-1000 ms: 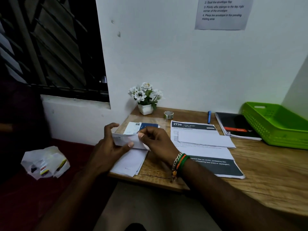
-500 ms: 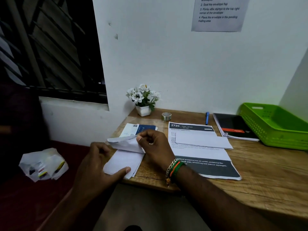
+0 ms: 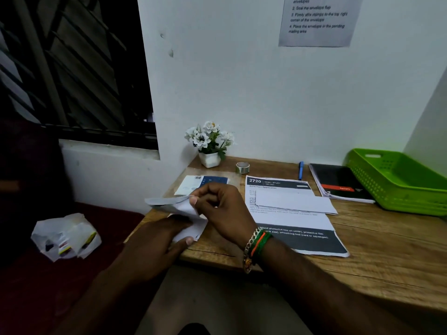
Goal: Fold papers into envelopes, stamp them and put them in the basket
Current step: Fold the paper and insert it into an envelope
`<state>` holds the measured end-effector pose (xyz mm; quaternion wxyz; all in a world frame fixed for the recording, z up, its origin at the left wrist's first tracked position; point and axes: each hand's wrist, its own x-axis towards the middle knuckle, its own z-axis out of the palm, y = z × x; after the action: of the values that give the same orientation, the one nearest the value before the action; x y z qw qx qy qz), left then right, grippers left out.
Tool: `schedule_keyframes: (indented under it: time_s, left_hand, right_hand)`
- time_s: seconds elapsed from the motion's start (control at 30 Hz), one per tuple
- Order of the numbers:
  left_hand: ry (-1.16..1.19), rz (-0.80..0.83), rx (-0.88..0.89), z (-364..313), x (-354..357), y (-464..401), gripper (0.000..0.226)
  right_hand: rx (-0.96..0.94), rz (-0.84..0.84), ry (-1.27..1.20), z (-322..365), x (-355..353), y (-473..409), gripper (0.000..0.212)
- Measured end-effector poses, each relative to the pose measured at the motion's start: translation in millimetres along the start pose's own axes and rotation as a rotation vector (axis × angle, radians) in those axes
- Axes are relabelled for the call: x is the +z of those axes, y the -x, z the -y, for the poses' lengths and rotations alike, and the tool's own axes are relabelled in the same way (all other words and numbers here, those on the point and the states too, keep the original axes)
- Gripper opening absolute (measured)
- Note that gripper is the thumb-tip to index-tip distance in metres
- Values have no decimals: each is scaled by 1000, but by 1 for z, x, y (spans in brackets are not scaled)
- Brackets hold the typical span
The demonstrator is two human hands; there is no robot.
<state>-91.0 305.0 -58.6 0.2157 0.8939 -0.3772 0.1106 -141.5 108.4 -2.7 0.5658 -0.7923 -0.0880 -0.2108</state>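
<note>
Right hand (image 3: 222, 209) pinches limp white envelope (image 3: 174, 205); left hand (image 3: 157, 240) flat, pressing paper stack (image 3: 193, 229) on grainy wooden desk (image 3: 387, 250).

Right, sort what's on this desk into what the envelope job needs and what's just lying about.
For the job:
- folded paper, pinched by the right hand
- white sheets under the left hand
- green basket

Lying about:
- flower pot
- tape roll
- blue pen
- black notebook
- printed sheet
</note>
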Motion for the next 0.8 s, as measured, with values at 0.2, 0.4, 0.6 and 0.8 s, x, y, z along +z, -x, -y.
schedule_keyframes:
  time_s: [0.2,0.4,0.6,0.8]
  left_hand:
    - [80,-49,14,-4,1,-3,36]
    - [-43,79,-28,-2,-3,-19,44]
    - [114,-52,-155,-16,-13,-30,21]
    - [336,-609,-273,-85,-27,-70,14]
  right_hand:
    - [-66,126,-48,37,7,17,4]
    - [-128,-173,-236,91,-24,14,5]
    - [0,-599,-559,99,-100,-8,1]
    - [237,-729,-840,30,-150,-11,12]
